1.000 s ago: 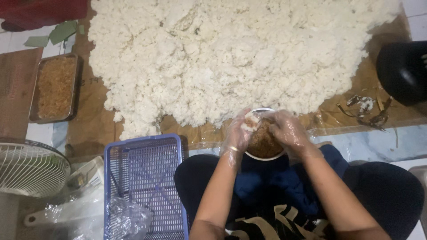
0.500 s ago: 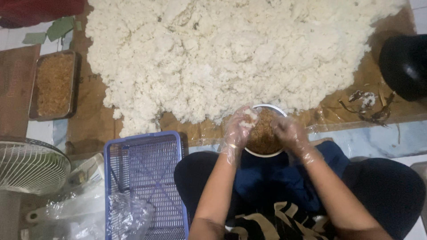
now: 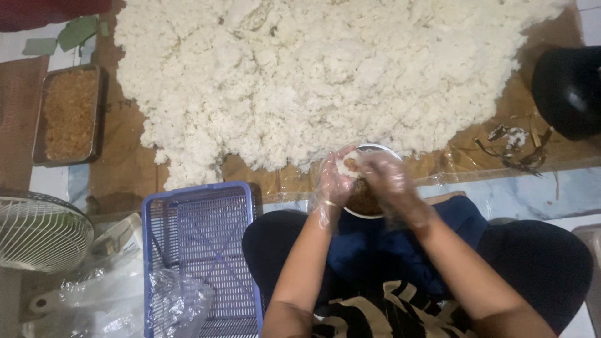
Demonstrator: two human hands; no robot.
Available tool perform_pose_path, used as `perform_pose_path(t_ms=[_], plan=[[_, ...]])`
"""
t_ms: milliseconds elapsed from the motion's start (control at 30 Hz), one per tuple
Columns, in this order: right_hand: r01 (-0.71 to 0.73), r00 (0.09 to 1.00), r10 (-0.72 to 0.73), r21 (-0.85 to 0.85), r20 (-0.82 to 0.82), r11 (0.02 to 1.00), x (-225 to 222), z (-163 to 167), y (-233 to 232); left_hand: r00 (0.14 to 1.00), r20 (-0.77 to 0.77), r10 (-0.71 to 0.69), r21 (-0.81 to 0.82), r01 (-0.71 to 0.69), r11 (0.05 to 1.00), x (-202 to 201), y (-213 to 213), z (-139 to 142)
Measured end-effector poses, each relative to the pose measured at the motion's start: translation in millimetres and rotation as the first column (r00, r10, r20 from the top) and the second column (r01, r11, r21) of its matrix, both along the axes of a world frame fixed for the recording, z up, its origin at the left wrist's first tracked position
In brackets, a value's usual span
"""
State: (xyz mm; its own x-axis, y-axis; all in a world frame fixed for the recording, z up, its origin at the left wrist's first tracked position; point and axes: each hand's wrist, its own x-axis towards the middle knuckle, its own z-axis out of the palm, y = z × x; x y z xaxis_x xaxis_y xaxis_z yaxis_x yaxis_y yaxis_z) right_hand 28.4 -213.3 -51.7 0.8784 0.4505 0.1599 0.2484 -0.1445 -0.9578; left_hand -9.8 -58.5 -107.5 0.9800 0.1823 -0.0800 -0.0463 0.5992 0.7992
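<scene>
Rice (image 3: 346, 164) sat cupped in the gloved left hand (image 3: 333, 181), over the white bowl (image 3: 369, 203) at the heap's (image 3: 325, 75) near edge; the blurred right hand (image 3: 391, 188) pressed onto it, its long axis hidden.

You get soft, even overhead light; the rice heap (image 3: 325, 75) runs bright, almost washed out. Your right hand (image 3: 391, 188) smears with motion blur. The black pot (image 3: 566, 91) at the right edge sinks into shadow.
</scene>
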Motion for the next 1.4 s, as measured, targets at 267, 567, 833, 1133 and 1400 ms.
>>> perform_pose_path(t_ms=[267,567,833,1133,1400], plan=[[0.063,0.922,-0.009,-0.128,0.386,0.99,0,1,5,0.97,-0.242,-0.006,-0.582,-0.141,0.801,10,7,-21],[0.047,0.813,0.161,-0.338,0.56,0.94,-1,-49,14,0.991,-0.03,-0.13,0.295,0.133,0.946,0,4,-53],[-0.041,0.86,0.236,-0.401,0.452,0.915,-3,-56,25,0.908,-0.416,0.045,0.16,0.024,0.987,4,5,13],[-0.109,0.994,0.107,-0.082,-0.022,0.991,43,-63,15,0.772,-0.625,0.114,0.453,0.239,0.859,4,-5,45],[-0.034,0.987,0.025,0.057,0.16,0.998,15,-13,21,0.768,-0.626,0.136,0.06,-0.126,0.99,24,-30,40]])
